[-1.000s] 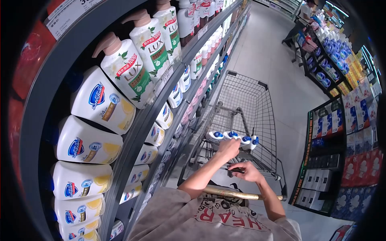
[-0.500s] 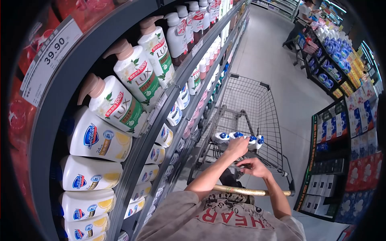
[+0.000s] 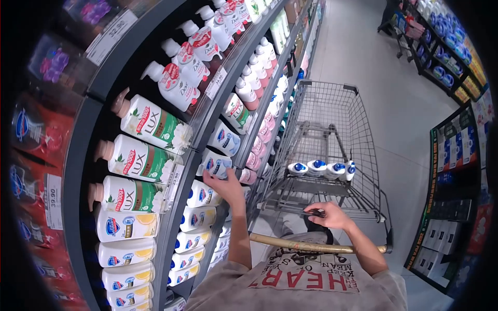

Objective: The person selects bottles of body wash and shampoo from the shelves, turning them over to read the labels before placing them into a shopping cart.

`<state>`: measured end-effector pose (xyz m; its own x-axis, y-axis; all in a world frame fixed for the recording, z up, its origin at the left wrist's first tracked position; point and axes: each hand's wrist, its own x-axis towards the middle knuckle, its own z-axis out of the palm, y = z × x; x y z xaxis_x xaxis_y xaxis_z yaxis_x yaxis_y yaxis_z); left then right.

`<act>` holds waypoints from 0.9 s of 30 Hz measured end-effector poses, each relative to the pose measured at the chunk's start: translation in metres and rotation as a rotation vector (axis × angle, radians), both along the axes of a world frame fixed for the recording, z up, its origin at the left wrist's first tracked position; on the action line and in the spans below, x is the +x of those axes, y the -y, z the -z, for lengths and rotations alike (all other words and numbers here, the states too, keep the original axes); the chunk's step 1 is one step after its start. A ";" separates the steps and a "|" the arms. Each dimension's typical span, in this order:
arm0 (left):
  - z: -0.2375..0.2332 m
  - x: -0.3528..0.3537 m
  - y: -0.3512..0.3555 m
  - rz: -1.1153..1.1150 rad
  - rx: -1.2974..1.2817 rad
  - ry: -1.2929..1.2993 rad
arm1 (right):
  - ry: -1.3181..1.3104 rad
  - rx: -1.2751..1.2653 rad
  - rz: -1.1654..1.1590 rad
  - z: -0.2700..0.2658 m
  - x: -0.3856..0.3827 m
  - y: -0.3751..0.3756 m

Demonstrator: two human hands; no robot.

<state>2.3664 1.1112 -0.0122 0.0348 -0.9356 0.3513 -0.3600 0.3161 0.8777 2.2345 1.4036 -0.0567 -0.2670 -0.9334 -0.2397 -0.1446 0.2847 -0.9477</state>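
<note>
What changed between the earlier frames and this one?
The left hand has left the blue-capped bottles in the shopping cart and moved left to the shelf, fingers now on a blue-labelled Safeguard bottle. The view has shifted too. Unchanged: four bottles in the cart, right hand at a small dark object.

I count four white plastic bottles with blue caps (image 3: 317, 167), set in a row inside one grey wire shopping cart (image 3: 336, 96), toward its handle edge. Along the front edge of the upper dark grey shelf (image 3: 173, 217), I record three white-and-green LUX bottles with peach pumps (image 3: 136, 155). The shelf below (image 3: 211, 251) shows two white bottles with pale blue labels (image 3: 226, 138). White-and-red Dove pump bottles (image 3: 177, 87) overlap; exact total undetermined.
</note>
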 end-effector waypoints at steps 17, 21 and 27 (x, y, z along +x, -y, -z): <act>0.051 0.033 0.104 -0.363 0.096 0.526 | -0.079 0.020 -0.066 0.000 -0.080 -0.002; 0.039 0.013 0.070 -0.359 -0.048 0.422 | -0.118 -0.015 -0.076 0.007 -0.087 -0.002; 0.037 0.013 0.032 -0.200 -0.206 0.399 | -0.109 0.002 -0.066 0.008 -0.091 -0.004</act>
<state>2.3792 1.0787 -0.0487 0.0316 -0.8342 0.5506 -0.7271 0.3588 0.5853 2.1432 1.4078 -0.0650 -0.2295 -0.9495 -0.2140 -0.2651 0.2726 -0.9249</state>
